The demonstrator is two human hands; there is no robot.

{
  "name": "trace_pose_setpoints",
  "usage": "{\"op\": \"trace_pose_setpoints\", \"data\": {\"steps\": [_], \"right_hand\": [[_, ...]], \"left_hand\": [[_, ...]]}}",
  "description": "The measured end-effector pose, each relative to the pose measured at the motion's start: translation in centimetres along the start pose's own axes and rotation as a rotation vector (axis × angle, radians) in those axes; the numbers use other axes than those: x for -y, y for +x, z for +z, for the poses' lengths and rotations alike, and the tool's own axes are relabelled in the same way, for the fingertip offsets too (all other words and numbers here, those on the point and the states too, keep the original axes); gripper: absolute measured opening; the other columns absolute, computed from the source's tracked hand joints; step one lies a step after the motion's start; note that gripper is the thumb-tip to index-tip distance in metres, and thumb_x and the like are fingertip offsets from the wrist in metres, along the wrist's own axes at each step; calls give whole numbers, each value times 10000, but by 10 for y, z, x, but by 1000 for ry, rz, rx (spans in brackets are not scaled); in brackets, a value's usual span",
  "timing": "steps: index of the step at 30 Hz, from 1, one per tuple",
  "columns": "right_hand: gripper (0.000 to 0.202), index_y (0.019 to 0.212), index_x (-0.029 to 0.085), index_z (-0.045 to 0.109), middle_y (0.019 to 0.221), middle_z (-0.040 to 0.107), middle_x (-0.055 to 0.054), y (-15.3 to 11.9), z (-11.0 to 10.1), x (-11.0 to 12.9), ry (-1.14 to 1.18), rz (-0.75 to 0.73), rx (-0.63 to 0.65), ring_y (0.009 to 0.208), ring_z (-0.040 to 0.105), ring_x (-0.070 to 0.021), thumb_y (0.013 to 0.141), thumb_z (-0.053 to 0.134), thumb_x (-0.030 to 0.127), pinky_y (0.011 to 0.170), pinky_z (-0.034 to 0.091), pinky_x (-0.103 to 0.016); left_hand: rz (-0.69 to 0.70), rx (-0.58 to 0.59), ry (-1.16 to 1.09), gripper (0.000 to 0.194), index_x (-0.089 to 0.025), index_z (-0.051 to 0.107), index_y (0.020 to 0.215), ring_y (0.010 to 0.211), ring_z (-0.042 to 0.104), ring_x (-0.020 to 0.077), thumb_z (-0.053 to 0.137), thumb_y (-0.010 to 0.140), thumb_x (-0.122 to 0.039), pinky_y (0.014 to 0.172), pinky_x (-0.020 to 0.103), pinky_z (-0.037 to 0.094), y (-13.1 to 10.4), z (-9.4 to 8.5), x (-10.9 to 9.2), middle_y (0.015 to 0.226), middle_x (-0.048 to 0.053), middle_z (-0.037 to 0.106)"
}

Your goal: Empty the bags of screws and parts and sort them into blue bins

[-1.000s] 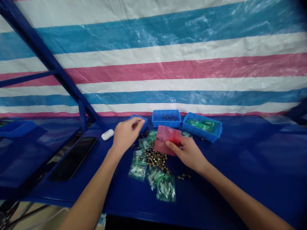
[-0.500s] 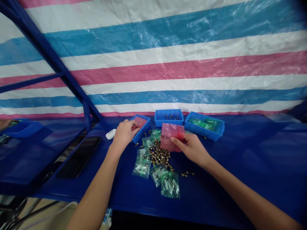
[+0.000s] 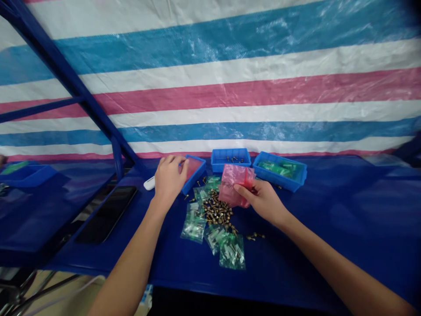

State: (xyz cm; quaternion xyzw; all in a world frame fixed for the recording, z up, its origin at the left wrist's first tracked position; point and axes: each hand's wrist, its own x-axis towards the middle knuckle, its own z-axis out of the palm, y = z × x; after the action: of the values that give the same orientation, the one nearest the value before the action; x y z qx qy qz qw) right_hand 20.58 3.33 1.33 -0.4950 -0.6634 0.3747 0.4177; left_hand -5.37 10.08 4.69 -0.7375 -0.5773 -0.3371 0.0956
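Observation:
My right hand (image 3: 268, 199) pinches a pink zip-lock bag (image 3: 233, 186) above a pile of brass-coloured screws (image 3: 217, 213). Print marks its face, and a red strip runs near the thumb. At the left blue bin (image 3: 196, 181), my left hand (image 3: 170, 177) hovers over the rim with bent fingers, thumb and fingers apart. Pink plastic bags (image 3: 194, 166) lie inside that bin. Several green-tinted clear bags (image 3: 232, 252) with small white and metal pieces in them lie around the pile.
A middle blue bin (image 3: 230, 166) has a few screws in it. The right blue bin (image 3: 283, 175) contains green bags. Loose screws (image 3: 255, 236) lie near my right forearm. Leftward are a white case (image 3: 149, 183), a black phone (image 3: 107, 215), a blue frame post and another table's bin (image 3: 28, 174).
My left hand has risen slightly and its thumb has moved up from the bin's near side. The right hand still holds the pink bag almost in place. The view has shifted slightly.

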Motion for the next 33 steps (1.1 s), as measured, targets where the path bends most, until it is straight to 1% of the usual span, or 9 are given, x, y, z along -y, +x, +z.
{"op": "trace_pose_setpoints", "data": {"steps": [2, 5, 8, 12, 16, 19, 22, 27, 33], "right_hand": [[331, 702, 164, 612, 581, 593, 2, 0, 1, 2, 79, -1, 13, 518, 547, -141, 879, 568, 441, 507, 406, -258], [301, 725, 163, 637, 617, 616, -2, 0, 2, 4, 151, -30, 15, 554, 550, -142, 872, 585, 421, 540, 427, -263], [277, 755, 163, 649, 619, 639, -10, -1, 3, 5, 195, -13, 48, 558, 582, -151, 870, 591, 408, 574, 468, -281], [266, 877, 168, 659, 689, 664, -19, 0, 2, 7, 262, 29, 52, 556, 602, -141, 871, 587, 424, 567, 498, -280], [299, 932, 173, 663, 754, 666, -36, 0, 0, 8, 259, 52, -1, 604, 607, -147, 879, 564, 449, 550, 502, -278], [306, 919, 174, 664, 778, 664, -45, 0, -1, 7, 221, 35, 19, 637, 606, -155, 891, 542, 452, 565, 502, -285], [310, 926, 173, 664, 789, 666, -54, -1, 0, 4, 192, 27, 29, 642, 604, -158, 898, 529, 451, 557, 493, -283], [317, 942, 171, 671, 794, 674, -56, 0, -1, 1, 162, 16, 15, 628, 588, -153, 894, 539, 455, 532, 466, -274], [314, 907, 171, 668, 771, 666, -45, 0, 0, 2, 156, 27, 15, 640, 592, -152, 892, 547, 460, 531, 447, -260]], "left_hand": [[31, 126, -228, 300, -182, 690, 965, 825, 602, 203, 496, 917, -405, 793, 326, 459, -3, -2, -16, 928, 64, 688], [86, 550, -607, 308, -197, 685, 1020, 685, 586, 142, 556, 883, -441, 619, 252, 436, -13, 0, -40, 836, 18, 690], [82, 695, -782, 269, -164, 681, 873, 640, 551, 125, 610, 848, -422, 570, 237, 405, -21, 7, -53, 724, 2, 639], [-61, 548, -875, 270, -144, 664, 896, 718, 589, 149, 598, 858, -403, 651, 267, 460, -12, 6, -37, 808, 35, 658], [-271, 273, -814, 389, -127, 655, 1027, 810, 633, 183, 678, 786, -432, 744, 296, 494, 8, -10, 14, 937, 71, 693], [-309, 343, -707, 455, -133, 656, 1047, 817, 641, 202, 693, 756, -481, 695, 290, 504, 14, -22, 50, 939, 77, 699], [-288, 494, -663, 437, -143, 646, 1076, 793, 653, 205, 676, 774, -459, 660, 291, 510, 11, -26, 67, 918, 80, 705], [-204, 458, -480, 483, -165, 545, 1293, 977, 651, 237, 532, 882, -419, 827, 338, 509, 8, -22, 70, 1158, 109, 674], [-119, 411, -221, 426, -188, 582, 1287, 1184, 570, 280, 456, 909, -340, 1010, 377, 413, 10, -17, 72, 1300, 92, 613]]}}
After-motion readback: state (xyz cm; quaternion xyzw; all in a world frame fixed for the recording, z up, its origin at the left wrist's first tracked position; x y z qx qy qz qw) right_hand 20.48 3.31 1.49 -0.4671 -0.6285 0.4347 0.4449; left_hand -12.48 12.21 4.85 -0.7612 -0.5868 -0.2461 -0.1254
